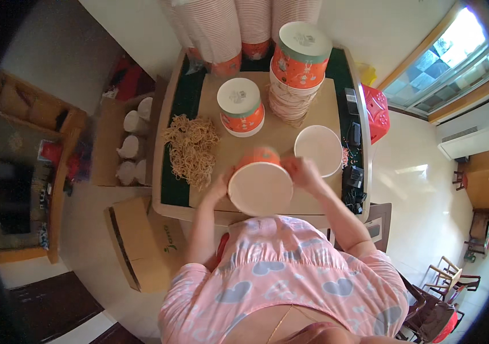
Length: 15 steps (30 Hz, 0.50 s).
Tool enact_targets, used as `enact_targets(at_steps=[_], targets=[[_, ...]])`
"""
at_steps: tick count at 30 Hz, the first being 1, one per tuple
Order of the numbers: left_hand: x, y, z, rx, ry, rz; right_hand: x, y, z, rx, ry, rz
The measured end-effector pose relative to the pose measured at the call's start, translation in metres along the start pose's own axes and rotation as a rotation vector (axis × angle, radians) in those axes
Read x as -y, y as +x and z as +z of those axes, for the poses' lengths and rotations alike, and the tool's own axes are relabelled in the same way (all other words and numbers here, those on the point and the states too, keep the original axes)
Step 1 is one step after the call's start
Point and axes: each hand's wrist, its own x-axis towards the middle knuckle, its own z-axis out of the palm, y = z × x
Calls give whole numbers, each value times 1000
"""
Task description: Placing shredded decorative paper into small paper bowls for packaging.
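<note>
Close to my body, over the table's near edge, an orange-sided paper tub (260, 189) is tipped so that its white round end faces me. My left hand (221, 184) grips its left side with fingers bent around the edge. At its upper right, my right hand (299, 169) has curled, slightly blurred fingers at the rim; whether a small thing is also in them I cannot make out. A white open tub (318, 151) sits just right of that hand. Left of my left hand lies a tangled heap of thin tan strands (190, 150), like loops or bands.
A short stack of tubs (240, 108) and a taller stack (299, 63) stand on the cardboard sheet (207, 97). Tall plastic-wrapped stacks (213, 34) rise at the back. Black adapters (354, 133) line the right edge. Cardboard boxes (141, 243) stand left on the floor.
</note>
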Motion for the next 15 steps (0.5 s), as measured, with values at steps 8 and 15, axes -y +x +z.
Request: enact_targets(at_steps=[8, 15], targets=[[-238, 12, -15, -516, 184, 937, 82, 76, -159, -445, 242, -315], [-296, 128, -21, -545, 139, 1326, 70, 182, -212, -654, 465, -781]])
